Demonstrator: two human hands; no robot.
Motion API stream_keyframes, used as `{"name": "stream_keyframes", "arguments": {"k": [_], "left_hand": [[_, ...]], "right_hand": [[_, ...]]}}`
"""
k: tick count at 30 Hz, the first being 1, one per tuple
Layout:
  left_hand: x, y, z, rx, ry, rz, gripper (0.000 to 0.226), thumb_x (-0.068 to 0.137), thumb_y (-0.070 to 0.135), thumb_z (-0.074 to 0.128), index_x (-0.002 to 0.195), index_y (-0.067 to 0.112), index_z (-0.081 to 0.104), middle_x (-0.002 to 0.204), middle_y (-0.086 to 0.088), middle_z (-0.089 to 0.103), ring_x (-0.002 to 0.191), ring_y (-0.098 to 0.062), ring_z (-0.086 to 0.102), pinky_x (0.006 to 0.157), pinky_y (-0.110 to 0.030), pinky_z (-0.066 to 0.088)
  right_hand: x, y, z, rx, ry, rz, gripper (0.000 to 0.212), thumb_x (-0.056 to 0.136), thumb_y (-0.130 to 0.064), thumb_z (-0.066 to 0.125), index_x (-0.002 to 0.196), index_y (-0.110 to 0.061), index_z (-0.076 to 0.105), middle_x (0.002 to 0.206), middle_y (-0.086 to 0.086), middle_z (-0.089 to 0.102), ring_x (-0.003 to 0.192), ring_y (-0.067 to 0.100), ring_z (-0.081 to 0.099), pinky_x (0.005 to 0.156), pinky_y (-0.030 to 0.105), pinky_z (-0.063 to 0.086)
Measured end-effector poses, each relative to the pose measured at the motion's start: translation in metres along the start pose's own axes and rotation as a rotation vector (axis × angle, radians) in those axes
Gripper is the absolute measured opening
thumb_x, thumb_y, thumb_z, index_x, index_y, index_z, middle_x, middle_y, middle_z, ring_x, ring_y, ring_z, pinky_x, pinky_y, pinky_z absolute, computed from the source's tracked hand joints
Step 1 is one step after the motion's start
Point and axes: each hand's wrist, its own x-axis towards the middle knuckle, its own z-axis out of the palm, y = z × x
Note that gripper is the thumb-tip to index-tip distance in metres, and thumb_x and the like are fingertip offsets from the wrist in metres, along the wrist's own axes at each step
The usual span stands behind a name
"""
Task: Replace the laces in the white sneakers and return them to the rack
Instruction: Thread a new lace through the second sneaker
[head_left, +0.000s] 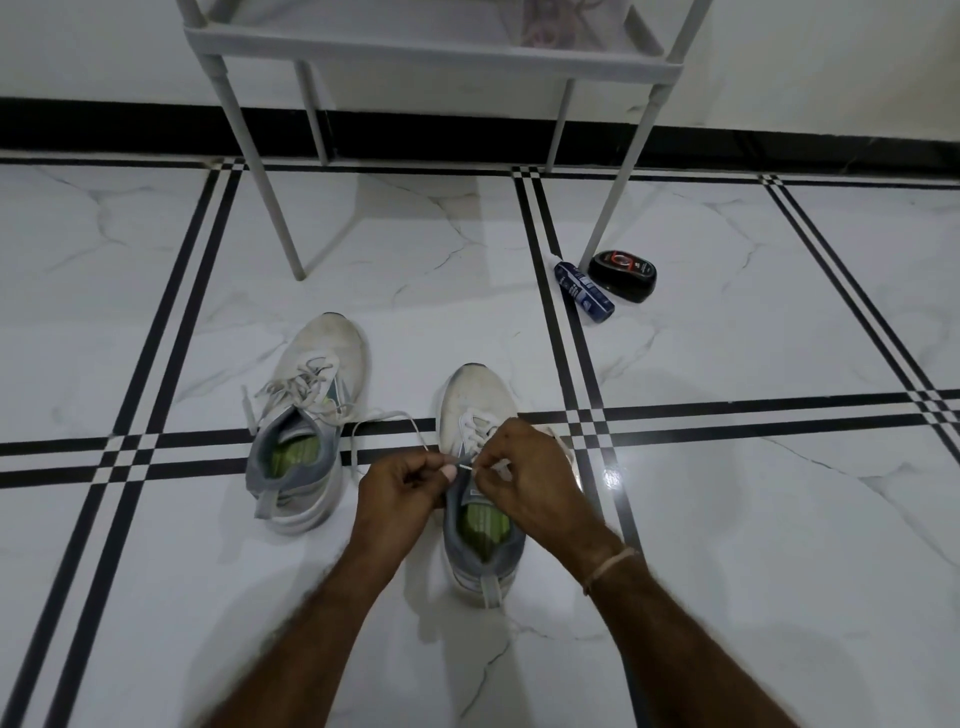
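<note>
1. Over the tongue of the nearer sneaker (480, 400) the left hand (400, 486) and right hand (524, 478) meet, knuckles up
   - left: fingers curled, thumb and forefinger pinching the lace (410, 414) close to the top eyelets
   - right: fingers curled, pinching what looks like the lace tip (466, 467); the eyelet being worked is hidden by the fingers
2. From the left pinch the lace loops out slack toward the person's left and lies on the floor (727, 519). Cannot tell whether it is going in or coming out
3. Handling, as a judgement:
   - lace is light and limp, stiff only at the tip, so hold it at the tip to thread while the other hand steadies the eyelet flap
   - sneaker is probably light, with a soft upper and a firm sole; carry it by the heel collar or pull tab
4. Nearer sneaker stands upright, toe pointing away toward the rack (270, 202). Second sneaker (322, 348) sits just to its left, not touching, with loose lacing (306, 382) tangled over the tongue
5. Beside the rack's right front leg lie a blue bottle (584, 286) and a black polish applicator (623, 275), close together, well apart from the sneakers
</note>
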Motion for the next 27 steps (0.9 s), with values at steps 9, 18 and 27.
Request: {"name": "stream_keyframes", "arguments": {"k": [9,18,27], "left_hand": [[-0.003,0.002,0.000,0.014,0.035,-0.015,0.012,0.090,0.003,0.072,0.098,0.008,0.080,0.087,-0.006,0.079,0.086,-0.021,0.076,0.072,-0.027,0.061],[-0.001,0.014,0.000,0.362,-0.007,0.215,0.012,0.086,0.009,0.075,0.085,0.020,0.079,0.074,0.011,0.075,0.072,-0.004,0.071,0.070,-0.021,0.057],[0.004,0.011,-0.005,0.105,-0.033,0.062,0.008,0.092,0.001,0.069,0.089,0.004,0.076,0.077,-0.014,0.072,0.070,-0.014,0.070,0.064,-0.024,0.058]], "right_hand": [[0.002,-0.007,0.008,-0.124,-0.063,0.012,0.008,0.078,-0.020,0.078,0.077,-0.019,0.070,0.088,-0.009,0.059,0.076,0.009,0.058,0.067,0.034,0.053],[0.005,-0.008,0.014,-0.069,-0.025,0.123,0.017,0.075,-0.030,0.079,0.078,-0.019,0.066,0.083,-0.008,0.063,0.078,0.011,0.060,0.069,0.039,0.054],[0.002,-0.003,0.013,0.022,-0.023,0.120,0.004,0.085,-0.020,0.079,0.083,-0.022,0.078,0.088,-0.008,0.064,0.085,0.009,0.061,0.081,0.038,0.054]]}}
